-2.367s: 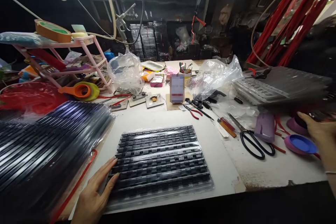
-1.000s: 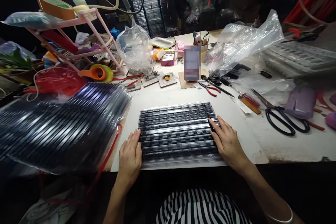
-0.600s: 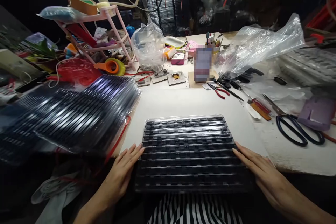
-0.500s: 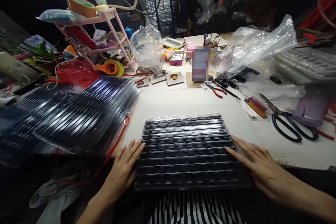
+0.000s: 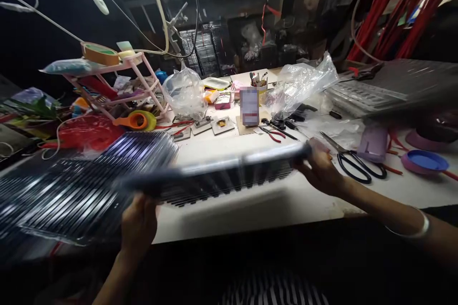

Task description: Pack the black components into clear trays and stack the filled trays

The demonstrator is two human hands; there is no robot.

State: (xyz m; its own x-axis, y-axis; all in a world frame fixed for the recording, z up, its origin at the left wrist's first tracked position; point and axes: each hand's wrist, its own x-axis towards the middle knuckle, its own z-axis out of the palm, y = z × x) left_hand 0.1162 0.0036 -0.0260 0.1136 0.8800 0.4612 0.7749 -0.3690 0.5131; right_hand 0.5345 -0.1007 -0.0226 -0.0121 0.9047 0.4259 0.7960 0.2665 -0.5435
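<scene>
Black tray (image 5: 236, 169) up off table (image 5: 171, 229), long axis roughly 8 to 2 o'clock; it's at 2 o'clock from left hand (image 5: 139, 221), 9 from right hand (image 5: 324, 171). Left nearer tray pile (image 5: 80, 183), at 10. Both hands pinching tray ends, finger gap blurred, can't tell

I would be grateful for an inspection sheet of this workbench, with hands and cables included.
Surface: white worktop, brownish marks near the front edge
Work things: dark tray, raised, tilted, motion-blurred; overlapping ribbed trays at left
Clutter: scissors, red-handled pliers, crumpled clear bag
Hands: left hand and right hand grip opposite ends of the dark tray
Cables: several hang overhead; white fitting on one; damage: nothing seen
Surroundings: dim background, red strips at right
</scene>
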